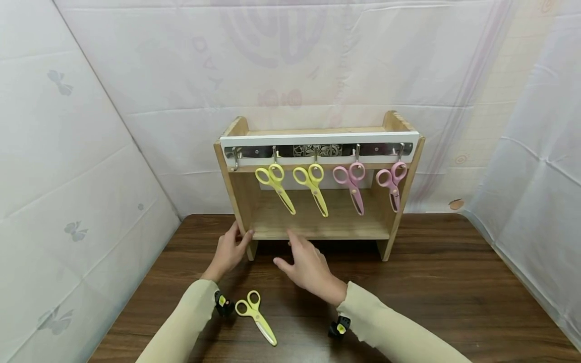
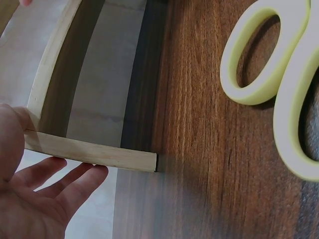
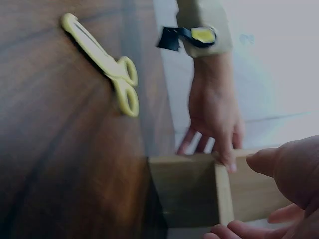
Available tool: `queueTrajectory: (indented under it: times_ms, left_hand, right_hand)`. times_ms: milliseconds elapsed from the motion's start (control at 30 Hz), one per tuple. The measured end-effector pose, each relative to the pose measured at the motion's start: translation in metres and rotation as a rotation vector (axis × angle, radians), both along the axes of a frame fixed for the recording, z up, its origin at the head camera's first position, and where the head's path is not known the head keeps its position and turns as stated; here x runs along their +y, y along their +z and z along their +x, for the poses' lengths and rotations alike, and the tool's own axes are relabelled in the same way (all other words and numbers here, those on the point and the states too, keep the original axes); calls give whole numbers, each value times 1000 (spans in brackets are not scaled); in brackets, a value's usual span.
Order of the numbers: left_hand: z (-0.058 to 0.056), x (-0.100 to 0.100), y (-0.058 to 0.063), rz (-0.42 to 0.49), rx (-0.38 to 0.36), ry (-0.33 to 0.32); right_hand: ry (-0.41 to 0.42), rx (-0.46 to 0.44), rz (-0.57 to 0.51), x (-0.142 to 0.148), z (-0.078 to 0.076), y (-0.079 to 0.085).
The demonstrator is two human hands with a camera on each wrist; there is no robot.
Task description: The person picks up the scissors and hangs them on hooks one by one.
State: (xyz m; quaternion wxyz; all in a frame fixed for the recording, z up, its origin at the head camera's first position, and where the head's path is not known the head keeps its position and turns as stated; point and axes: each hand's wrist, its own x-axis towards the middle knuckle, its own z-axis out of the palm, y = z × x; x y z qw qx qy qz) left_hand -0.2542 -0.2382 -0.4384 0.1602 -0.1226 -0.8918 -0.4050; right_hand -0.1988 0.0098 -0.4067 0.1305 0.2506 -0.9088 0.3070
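A small wooden shelf (image 1: 358, 235) stands on the table. My left hand (image 1: 229, 252) grips the lower part of its left side panel (image 2: 92, 152), thumb on the inner face and fingers on the outer. My right hand (image 1: 310, 264) has its fingers loosely extended at the front edge of the lower board; whether they touch it I cannot tell. Yellow scissors (image 1: 255, 313) lie on the table between my forearms, their handle loops (image 2: 287, 119) large in the left wrist view. Two yellow scissors (image 1: 316, 191) and two pink scissors (image 1: 354, 190) hang along the shelf front.
A white rail (image 1: 290, 140) with a metal hook strip crosses the shelf's top front. Its leftmost hook (image 1: 235, 159) carries nothing. The dark wood table (image 1: 454, 282) meets pale patterned sheeting (image 1: 163, 91) at the back and sides.
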Motion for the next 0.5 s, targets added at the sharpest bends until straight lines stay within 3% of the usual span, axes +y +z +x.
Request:
queueTrajectory:
  times_ms: [200,500]
  left_hand:
    - [0,0,0,4,-5,5]
    - [1,0,0,14,2,5]
  right_hand:
    - [59,-68,169,-7,21,-16]
    - [140,-125,306,-20,46,-35]
